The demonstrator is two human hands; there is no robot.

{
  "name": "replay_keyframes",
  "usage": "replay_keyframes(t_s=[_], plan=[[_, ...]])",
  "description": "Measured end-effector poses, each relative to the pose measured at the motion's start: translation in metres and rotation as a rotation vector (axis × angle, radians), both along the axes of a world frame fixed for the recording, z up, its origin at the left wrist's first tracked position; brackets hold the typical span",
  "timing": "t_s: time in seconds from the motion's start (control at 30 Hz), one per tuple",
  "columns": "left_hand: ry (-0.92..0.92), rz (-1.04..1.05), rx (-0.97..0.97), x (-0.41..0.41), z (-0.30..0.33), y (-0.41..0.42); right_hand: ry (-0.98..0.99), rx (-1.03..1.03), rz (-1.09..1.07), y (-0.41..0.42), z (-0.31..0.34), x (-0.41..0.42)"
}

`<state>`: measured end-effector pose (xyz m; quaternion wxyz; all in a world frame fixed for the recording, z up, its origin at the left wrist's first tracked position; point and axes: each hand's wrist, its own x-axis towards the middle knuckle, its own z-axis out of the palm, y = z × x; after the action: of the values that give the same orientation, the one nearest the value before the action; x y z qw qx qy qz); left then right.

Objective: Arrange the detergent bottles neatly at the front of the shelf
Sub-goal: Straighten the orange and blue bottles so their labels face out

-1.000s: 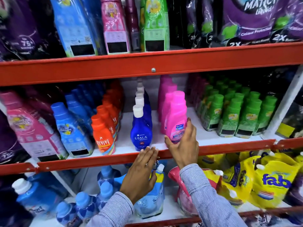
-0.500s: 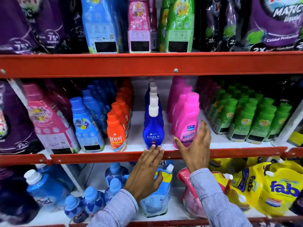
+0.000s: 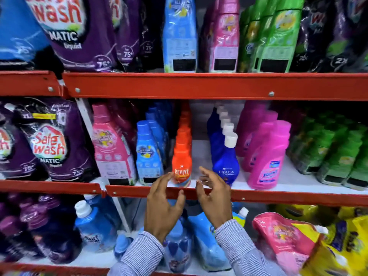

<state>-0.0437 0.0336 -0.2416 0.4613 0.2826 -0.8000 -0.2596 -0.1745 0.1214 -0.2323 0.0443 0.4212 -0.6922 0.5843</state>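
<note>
Hands framing the orange bottle at the shelf edge

Both hands hover in front of the red shelf lip [image 3: 258, 197]. I see my left hand [image 3: 162, 204] and right hand [image 3: 214, 198] spread open with fingers loosely curled, holding nothing. Between them stands the orange Revive bottle [image 3: 181, 166], first in a single file running back; the left fingertips sit just beside its label. To its right stands the blue Ujala bottle [image 3: 226, 163], then the pink bottle [image 3: 266, 158], both near the front. I judge the orange one comes next: cup it low on both sides, slide it to the lip, label facing out, without nudging the row behind.
</note>
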Motion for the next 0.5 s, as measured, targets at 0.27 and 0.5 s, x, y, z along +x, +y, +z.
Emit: replay_keyframes(t_s=[0.27,0.5], plan=[[-0.048,-0.036,0.177,-0.011,0.007,-0.013,-0.183,0.123,0.037,-0.033,-0.003,-0.008],[-0.028,-0.084,0.184,-0.012,0.005,-0.020,-0.237,0.100,0.042,-0.037,-0.006,-0.011]])
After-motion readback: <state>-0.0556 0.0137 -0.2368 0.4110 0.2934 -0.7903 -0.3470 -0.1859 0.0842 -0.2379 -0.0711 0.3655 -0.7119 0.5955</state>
